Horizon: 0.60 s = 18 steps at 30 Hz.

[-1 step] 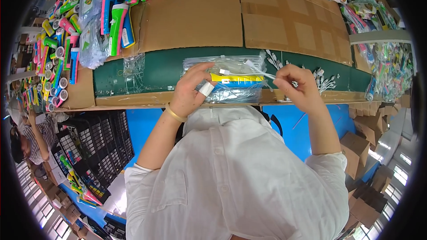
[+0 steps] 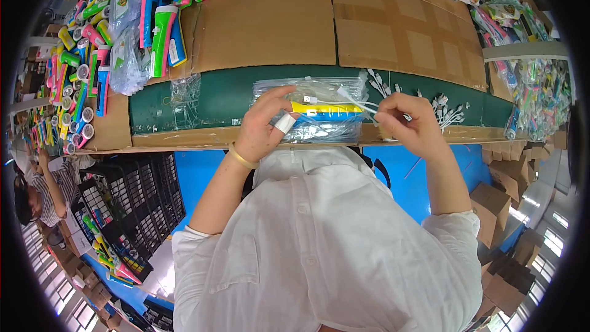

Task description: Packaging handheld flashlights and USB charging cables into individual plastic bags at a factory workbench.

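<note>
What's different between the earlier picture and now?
The right hand has shifted slightly left, still holding the white cable; the cable's plug nearer the left hand has turned a little. The left hand stays on the yellow-and-blue flashlight, which hasn't visibly moved.

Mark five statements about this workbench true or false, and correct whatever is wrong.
1. The right hand holds a white cable. True.
2. The left hand is at the left end of a yellow-and-blue item. True.
3. A bracelet circles the right wrist. False: the bracelet is on the left wrist.
4. Clear plastic packaging lies beneath the yellow-and-blue item. True.
5. A black crate stands on the person's right. False: the black crate is on the left.
</note>
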Tool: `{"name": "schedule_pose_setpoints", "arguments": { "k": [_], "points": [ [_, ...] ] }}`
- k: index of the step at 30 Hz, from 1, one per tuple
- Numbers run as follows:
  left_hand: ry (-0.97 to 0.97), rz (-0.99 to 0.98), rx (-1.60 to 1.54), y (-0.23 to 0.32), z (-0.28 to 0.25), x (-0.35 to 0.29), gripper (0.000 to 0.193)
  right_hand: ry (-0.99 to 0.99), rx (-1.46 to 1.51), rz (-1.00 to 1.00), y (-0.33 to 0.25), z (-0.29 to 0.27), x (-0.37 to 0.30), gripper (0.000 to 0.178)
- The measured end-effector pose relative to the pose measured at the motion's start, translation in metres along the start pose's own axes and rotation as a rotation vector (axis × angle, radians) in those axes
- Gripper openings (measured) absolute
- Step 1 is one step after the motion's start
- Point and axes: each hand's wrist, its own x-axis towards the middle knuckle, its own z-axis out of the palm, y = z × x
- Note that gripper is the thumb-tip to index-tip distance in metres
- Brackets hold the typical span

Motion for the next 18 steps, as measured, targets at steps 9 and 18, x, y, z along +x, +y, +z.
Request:
{"name": "schedule_pose_setpoints", "arguments": {
  "k": [9, 18],
  "points": [
    [0.063, -0.304, 0.087, 0.002, -0.014, -0.014, 0.017, -0.162, -0.567, -0.244, 0.022, 0.053, 0.057, 0.018],
    [0.206, -0.12, 0.001, 0.013, -0.005, -0.013, 0.02, -0.308, -0.203, -0.354, 0.008, 0.095, 0.1, 0.017]
  ]
}}
